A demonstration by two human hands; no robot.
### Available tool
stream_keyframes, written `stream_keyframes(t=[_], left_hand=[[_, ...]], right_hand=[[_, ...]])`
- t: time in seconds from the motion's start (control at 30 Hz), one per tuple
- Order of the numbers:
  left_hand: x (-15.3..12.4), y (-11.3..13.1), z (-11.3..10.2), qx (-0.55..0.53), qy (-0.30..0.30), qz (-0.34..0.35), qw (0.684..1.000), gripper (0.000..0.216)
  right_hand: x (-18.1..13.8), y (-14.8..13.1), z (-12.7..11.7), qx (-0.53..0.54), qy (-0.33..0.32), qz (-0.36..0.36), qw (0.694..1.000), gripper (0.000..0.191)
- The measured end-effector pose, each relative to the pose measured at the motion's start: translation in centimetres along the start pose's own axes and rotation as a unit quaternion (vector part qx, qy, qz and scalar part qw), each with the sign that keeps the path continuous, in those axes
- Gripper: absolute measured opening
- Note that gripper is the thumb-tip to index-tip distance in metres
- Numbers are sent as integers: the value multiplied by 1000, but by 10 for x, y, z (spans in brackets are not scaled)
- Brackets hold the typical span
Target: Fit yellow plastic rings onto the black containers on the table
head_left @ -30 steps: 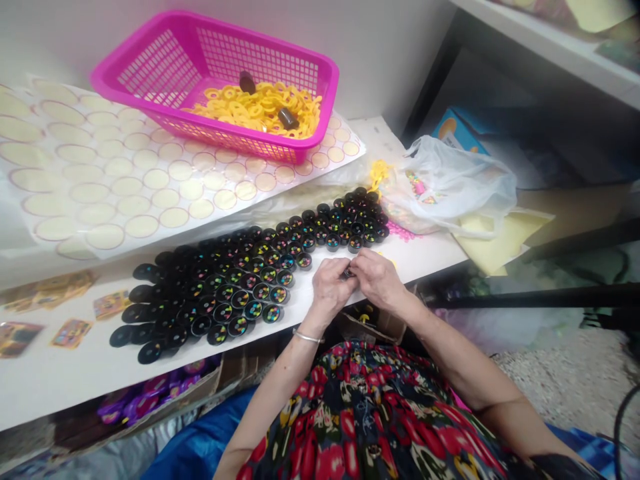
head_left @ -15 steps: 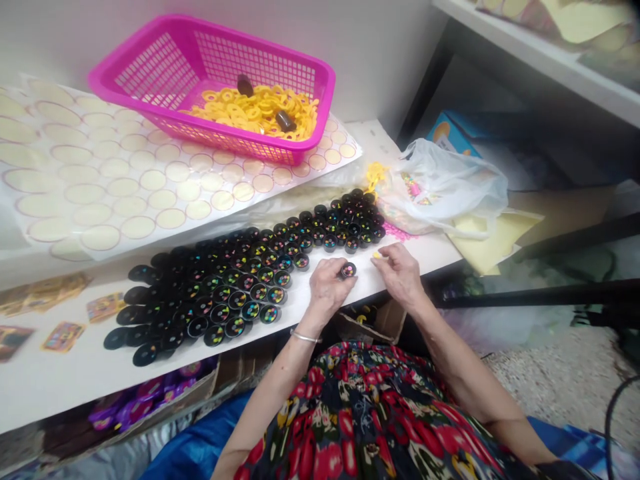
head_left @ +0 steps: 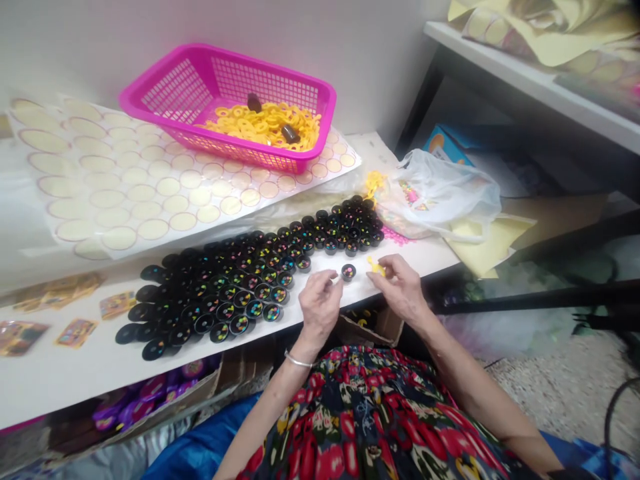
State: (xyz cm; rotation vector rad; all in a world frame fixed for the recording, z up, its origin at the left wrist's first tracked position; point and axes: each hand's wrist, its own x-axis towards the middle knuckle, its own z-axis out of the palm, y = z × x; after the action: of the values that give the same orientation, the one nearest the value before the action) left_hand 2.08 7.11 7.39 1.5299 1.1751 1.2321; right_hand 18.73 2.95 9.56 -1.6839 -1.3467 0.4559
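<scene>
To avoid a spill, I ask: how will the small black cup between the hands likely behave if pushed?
The black cup is probably light, being small beside the left hand. Its coloured bits might spill on tipping, as it looks open-topped. Being round, it could roll on its side.

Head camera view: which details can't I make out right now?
All in the head view:
Yellow piece: partly covered by the right hand; full shape hidden.
Coloured bits in the black cups: too small to identify.
Plastic bag: cloudy folds obscure much of its contents.
Printed cards, left: too blurred to read.
White shelf, upper right: cut off by the picture's edge.
</scene>
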Motion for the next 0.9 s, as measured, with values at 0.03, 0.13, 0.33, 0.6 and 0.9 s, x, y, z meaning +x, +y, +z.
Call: stream_keyframes(t=[0.03,0.13,0.33,0.6,0.9], left_hand=[[-5,8,-2,-47,-3,-49,998,16],[-13,30,-4,-222,-78,-208,949,22],[-9,42,-7,-353,-73,-304,882,22],[-21,42,-2,-281,-71,-163,943,27],[-1,43,-9,-429,-145,-432,780,22]], right_hand=[[-3,-10,2,73,-21,15,997,25],[-13,-37,10,284,-105,72,950,26],[-21,-41,22,447,-126,111,879,19],[-18,-41,20,537,-88,215,811,15],[-25,-31,11,255,-77,-38,963,54]])
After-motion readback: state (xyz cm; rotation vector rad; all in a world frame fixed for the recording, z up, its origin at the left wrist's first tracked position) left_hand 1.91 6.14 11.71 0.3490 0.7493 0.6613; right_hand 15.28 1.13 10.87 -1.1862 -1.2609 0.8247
